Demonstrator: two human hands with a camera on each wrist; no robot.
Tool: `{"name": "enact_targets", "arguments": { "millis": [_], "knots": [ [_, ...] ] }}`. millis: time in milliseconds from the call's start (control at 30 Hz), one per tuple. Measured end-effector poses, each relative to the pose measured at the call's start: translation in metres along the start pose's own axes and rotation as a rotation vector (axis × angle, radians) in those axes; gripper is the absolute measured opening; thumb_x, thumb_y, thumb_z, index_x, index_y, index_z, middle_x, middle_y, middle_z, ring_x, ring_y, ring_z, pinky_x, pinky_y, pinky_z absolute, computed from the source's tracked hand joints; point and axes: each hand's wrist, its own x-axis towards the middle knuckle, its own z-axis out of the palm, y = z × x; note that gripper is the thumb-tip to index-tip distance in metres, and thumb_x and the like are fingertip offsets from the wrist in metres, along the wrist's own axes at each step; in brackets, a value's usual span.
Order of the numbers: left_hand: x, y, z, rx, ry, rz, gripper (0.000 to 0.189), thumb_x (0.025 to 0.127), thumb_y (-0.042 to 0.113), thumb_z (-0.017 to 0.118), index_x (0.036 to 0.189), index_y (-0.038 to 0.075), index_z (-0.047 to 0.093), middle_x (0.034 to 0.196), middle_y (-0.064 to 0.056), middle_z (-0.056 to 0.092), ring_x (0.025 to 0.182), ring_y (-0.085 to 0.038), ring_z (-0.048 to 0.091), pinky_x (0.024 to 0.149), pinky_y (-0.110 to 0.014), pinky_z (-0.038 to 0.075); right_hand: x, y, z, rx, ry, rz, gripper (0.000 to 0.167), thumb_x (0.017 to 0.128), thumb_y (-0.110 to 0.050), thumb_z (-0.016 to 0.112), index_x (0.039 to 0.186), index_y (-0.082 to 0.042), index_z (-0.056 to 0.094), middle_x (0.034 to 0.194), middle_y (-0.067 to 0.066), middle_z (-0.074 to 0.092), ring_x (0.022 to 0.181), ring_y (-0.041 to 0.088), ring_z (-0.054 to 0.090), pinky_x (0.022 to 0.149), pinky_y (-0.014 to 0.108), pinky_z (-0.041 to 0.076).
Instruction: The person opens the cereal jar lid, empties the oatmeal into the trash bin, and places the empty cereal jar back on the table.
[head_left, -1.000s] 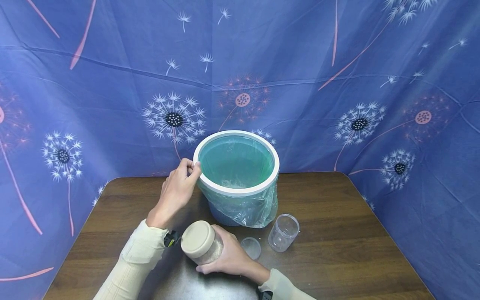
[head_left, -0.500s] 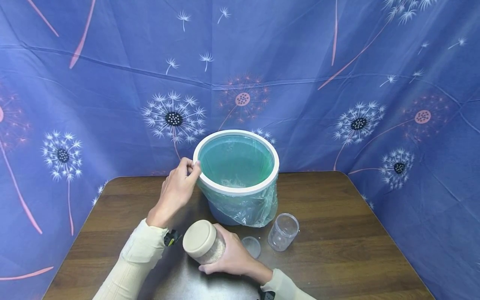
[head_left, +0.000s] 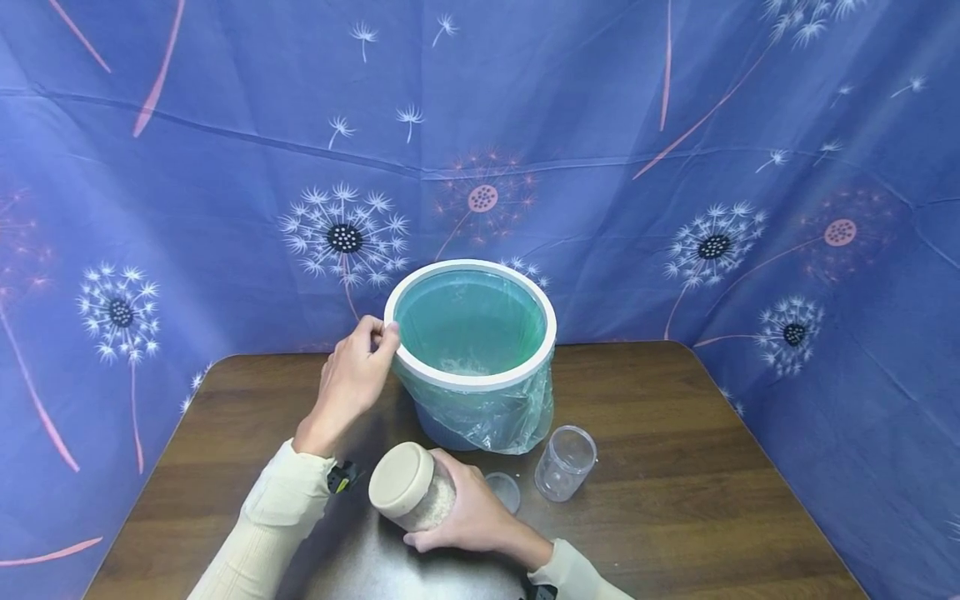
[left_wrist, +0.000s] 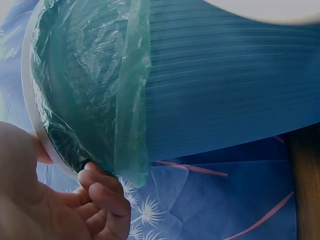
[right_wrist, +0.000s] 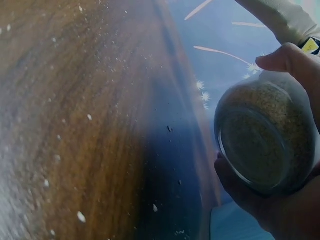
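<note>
To the left of the bin (head_left: 442,429), a cream sleeve (head_left: 262,517) comes up from below, and near its cuff sits a small black device (head_left: 342,477). From this sleeve the left hand (head_left: 348,371) reaches to the left side of the bin and holds it at the white rim (head_left: 472,382). The fingers are bent and, together with the thumb, they pinch there; whether they also catch the green liner (head_left: 517,417), I cannot say surely, because the left wrist view is rather dark at this place.

In front of the bin, a little to its left, is the jar (head_left: 427,512), with a beige lid (head_left: 401,479) on it and pale grains (head_left: 441,500) inside. It is tilted, the lid toward the left. The right hand (head_left: 476,508) holds it, thumb and fingers curved around its wall.

The liner lines the bin and hangs also outside, below the rim. In front of the bin, a clear disc (head_left: 506,492) lies on the brown table (head_left: 675,467), partly hidden by the right hand. At the front right of the bin, near it, stands a clear cup (head_left: 566,464). The right wrist view shows white crumbs (right_wrist: 81,217) scattered on the table. Behind the bin hangs a blue cloth (head_left: 600,83) with dandelions.
</note>
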Motion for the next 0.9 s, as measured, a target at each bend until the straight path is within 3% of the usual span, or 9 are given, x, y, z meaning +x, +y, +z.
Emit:
{"name": "enact_targets", "arguments": {
  "millis": [300,500,600,700,900],
  "knots": [
    [-0.004,-0.01,-0.005,-0.045,0.047,-0.021,0.056,0.109,0.063,0.041,0.121,0.014,0.065,0.11,-0.009,0.07,0.091,-0.031,0.063,0.08,-0.047,0.044,-0.002,-0.003,-0.005,-0.016,0.013,-0.022,0.086,0.064,-0.033,0.101,0.139,-0.03,0.059,0.117,-0.013,0.073,0.105,0.006,0.068,0.095,0.03,0.055],
    [-0.015,-0.023,-0.012,-0.106,0.118,-0.015,0.046,0.11,0.056,0.05,0.112,0.013,0.07,0.095,-0.007,0.068,0.083,-0.023,0.06,0.076,-0.039,0.042,-0.001,-0.005,-0.008,-0.023,0.02,-0.028,0.086,0.064,-0.032,0.101,0.138,-0.029,0.059,0.116,-0.012,0.073,0.104,0.005,0.068,0.094,0.03,0.055],
    [-0.024,-0.031,-0.012,-0.158,0.137,0.047,0.034,0.11,0.043,0.059,0.102,0.013,0.072,0.084,-0.004,0.064,0.075,-0.018,0.057,0.071,-0.032,0.042,-0.001,-0.005,-0.009,-0.02,0.021,-0.039,0.087,0.064,-0.031,0.101,0.14,-0.029,0.058,0.117,-0.012,0.073,0.105,0.005,0.068,0.095,0.03,0.055],
    [-0.035,-0.04,-0.009,-0.193,0.114,0.129,0.023,0.108,0.032,0.065,0.097,0.014,0.073,0.076,0.0,0.061,0.068,-0.016,0.055,0.064,-0.029,0.043,0.0,-0.006,-0.011,-0.011,0.026,-0.053,0.089,0.064,-0.03,0.101,0.141,-0.029,0.058,0.117,-0.011,0.073,0.106,0.006,0.068,0.095,0.031,0.055],
    [-0.06,-0.056,-0.002,-0.219,0.045,0.32,0.007,0.103,0.015,0.071,0.099,0.018,0.074,0.079,0.009,0.062,0.065,-0.01,0.057,0.061,-0.025,0.047,0.0,-0.008,-0.013,0.007,0.018,-0.072,0.089,0.065,-0.03,0.101,0.142,-0.028,0.057,0.118,-0.01,0.073,0.106,0.007,0.069,0.095,0.031,0.056]
  ]
}}
